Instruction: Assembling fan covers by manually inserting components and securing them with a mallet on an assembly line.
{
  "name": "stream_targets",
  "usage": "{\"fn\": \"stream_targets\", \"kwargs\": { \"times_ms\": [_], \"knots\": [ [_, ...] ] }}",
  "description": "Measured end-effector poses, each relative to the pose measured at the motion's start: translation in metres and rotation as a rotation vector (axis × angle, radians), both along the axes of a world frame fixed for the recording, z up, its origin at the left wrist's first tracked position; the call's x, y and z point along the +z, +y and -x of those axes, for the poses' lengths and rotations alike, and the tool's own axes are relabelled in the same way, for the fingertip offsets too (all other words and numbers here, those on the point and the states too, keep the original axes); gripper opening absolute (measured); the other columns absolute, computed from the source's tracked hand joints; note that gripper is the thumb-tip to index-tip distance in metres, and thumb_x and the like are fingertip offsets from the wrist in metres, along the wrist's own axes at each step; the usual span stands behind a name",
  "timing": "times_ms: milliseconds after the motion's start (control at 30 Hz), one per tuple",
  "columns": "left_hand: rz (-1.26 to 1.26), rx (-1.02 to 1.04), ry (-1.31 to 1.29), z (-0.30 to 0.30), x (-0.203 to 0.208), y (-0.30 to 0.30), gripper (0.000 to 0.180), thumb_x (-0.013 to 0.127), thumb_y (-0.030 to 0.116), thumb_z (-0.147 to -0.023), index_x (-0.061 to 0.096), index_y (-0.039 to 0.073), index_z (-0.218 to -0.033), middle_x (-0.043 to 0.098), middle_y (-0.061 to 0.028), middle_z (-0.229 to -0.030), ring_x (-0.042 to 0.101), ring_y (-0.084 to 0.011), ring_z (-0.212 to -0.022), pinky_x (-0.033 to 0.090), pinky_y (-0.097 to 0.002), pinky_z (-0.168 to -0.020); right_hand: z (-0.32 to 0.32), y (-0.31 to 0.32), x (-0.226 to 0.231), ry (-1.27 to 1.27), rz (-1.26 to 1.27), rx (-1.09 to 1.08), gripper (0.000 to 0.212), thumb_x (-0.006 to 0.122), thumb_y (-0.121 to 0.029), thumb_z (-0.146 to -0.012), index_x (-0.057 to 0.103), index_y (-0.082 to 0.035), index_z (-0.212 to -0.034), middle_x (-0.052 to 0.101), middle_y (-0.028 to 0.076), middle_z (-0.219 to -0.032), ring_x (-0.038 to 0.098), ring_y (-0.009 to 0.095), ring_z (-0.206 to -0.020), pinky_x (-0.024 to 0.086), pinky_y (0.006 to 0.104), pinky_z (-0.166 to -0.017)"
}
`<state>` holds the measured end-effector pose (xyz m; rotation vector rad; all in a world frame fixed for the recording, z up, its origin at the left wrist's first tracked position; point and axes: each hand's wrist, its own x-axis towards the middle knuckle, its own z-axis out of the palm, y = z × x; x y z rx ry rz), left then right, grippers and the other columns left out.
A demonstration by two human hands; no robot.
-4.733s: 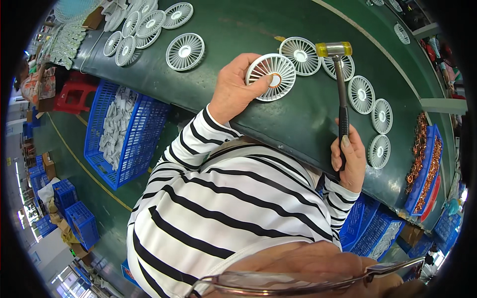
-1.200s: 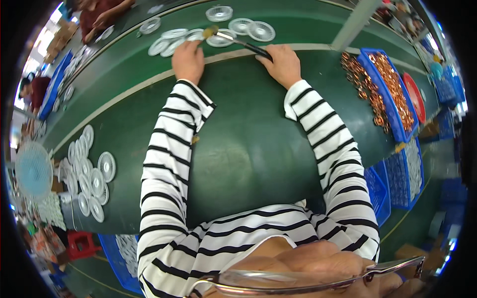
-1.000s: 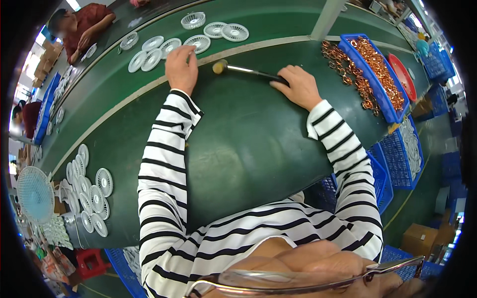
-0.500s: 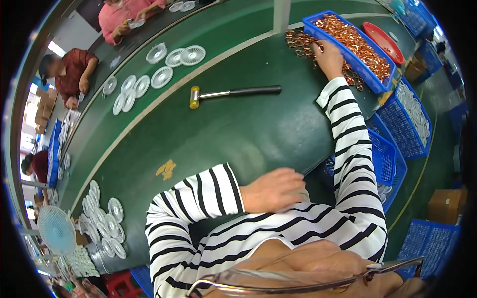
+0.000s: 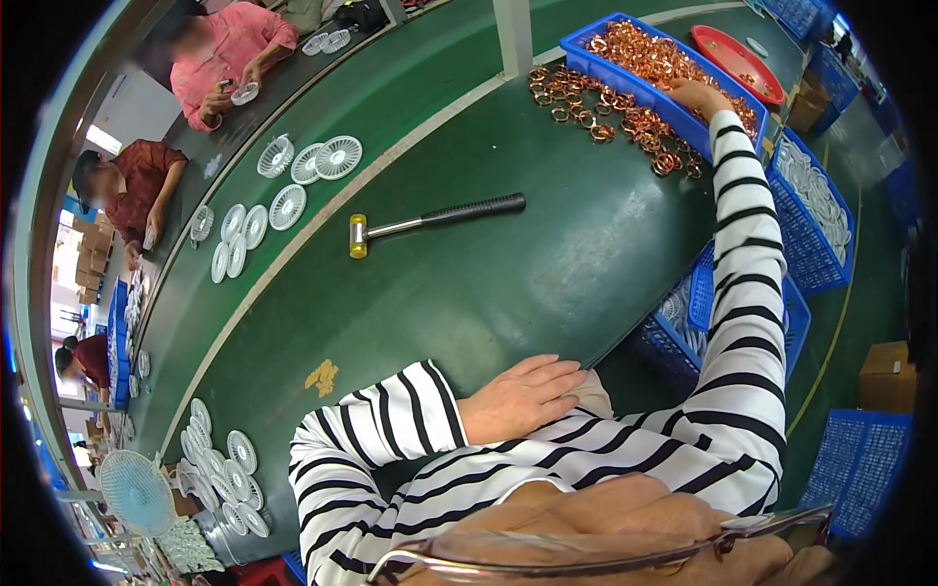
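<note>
My right hand (image 5: 702, 99) reaches over the near wall of a blue plastic bin (image 5: 625, 90) at the far right of the table. Its fingertips are down among the copper-coloured rings (image 5: 650, 54) that fill the bin, so their grip is hidden. More loose copper rings (image 5: 596, 112) lie scattered on the table along the bin's near side. My left hand (image 5: 528, 398) rests palm down by my lap at the table's near edge, fingers stretched out and holding nothing. In mid-table lies a hammer (image 5: 420, 223) with a yellow-faced head and black handle.
Round white slotted covers (image 5: 288, 207) lie beyond the pale strip; several more (image 5: 234, 479) sit at the near left. A red tray (image 5: 738, 64) stands behind the bin. Blue baskets (image 5: 811, 234) of white parts are at the right. Two people (image 5: 230, 59) work across the table.
My right hand has moved from the loose rings on the table into the blue bin. My left hand has settled flat by my lap. The view has shifted slightly.
</note>
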<state>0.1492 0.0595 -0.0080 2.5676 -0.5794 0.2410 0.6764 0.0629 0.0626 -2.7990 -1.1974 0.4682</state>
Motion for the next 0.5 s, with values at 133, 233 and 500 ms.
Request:
{"fn": "stream_targets", "kwargs": {
  "times_ms": [133,233,500],
  "knots": [
    [0.013,-0.01,0.004,-0.004,-0.002,-0.002,0.032,0.058,0.013,-0.083,0.06,0.004,-0.114,0.049,-0.0147,-0.137,0.045,-0.0279,-0.128,0.036,-0.0439,-0.107,-0.031,-0.007,-0.023,0.274,-0.259,-0.155,0.063,0.057,-0.05,-0.085,0.054,-0.008,-0.132,0.056,0.014,-0.133,0.055,0.024,-0.118,0.041,0.034,-0.099],
    [0.007,0.0,0.028,-0.006,0.0,0.0,0.031,0.058,0.013,-0.083,0.061,0.005,-0.113,0.05,-0.0138,-0.137,0.047,-0.027,-0.127,0.037,-0.0431,-0.107,-0.032,0.0,-0.04,0.184,-0.398,-0.17,0.054,0.058,-0.047,-0.084,0.062,-0.01,-0.123,0.059,0.013,-0.127,0.058,0.026,-0.11,0.043,0.0354,-0.096],
    [0.037,-0.019,0.041,-0.007,0.0,0.0,0.032,0.057,0.012,-0.083,0.061,0.005,-0.114,0.05,-0.0132,-0.137,0.046,-0.0271,-0.128,0.037,-0.043,-0.107,-0.075,0.005,-0.063,-0.222,-0.306,-0.324,0.048,0.064,-0.035,-0.075,0.064,-0.018,-0.12,0.06,0.014,-0.126,0.057,0.032,-0.117,0.043,0.0408,-0.101]
  ]
}}
